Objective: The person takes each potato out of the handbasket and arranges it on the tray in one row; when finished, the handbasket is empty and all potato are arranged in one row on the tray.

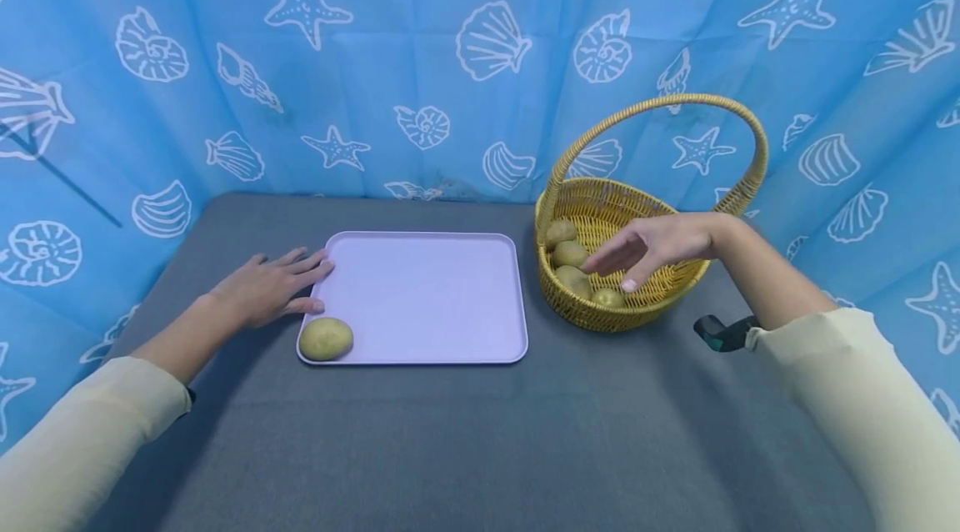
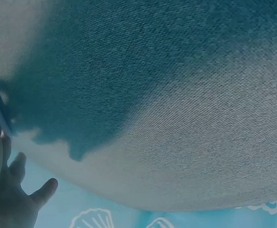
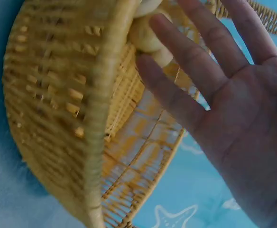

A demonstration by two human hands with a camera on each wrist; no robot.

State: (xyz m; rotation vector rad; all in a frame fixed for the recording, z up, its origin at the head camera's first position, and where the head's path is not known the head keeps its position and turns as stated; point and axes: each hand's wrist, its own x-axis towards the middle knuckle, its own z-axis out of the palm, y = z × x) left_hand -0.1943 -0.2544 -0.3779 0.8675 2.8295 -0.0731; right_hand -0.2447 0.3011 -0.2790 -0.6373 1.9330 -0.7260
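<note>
The right hand (image 1: 660, 247) hovers with fingers straight and spread over the wicker basket (image 1: 592, 311) at about 2 o'clock on the table, holding nothing, its fingertips just above the potatoes (image 1: 570, 253) lying against the basket's near-left wall. The left hand (image 1: 266, 288) lies flat and open at 9 o'clock, fingertips touching the left rim of the lilac tray (image 1: 427, 298). One potato (image 1: 326, 338) sits in the tray's near-left corner, just beside that hand, while bare grey tablecloth (image 1: 465, 440) stretches across 6 o'clock.

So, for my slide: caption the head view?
Right hand open over potatoes in wicker basket; left hand steadies tray.
</note>
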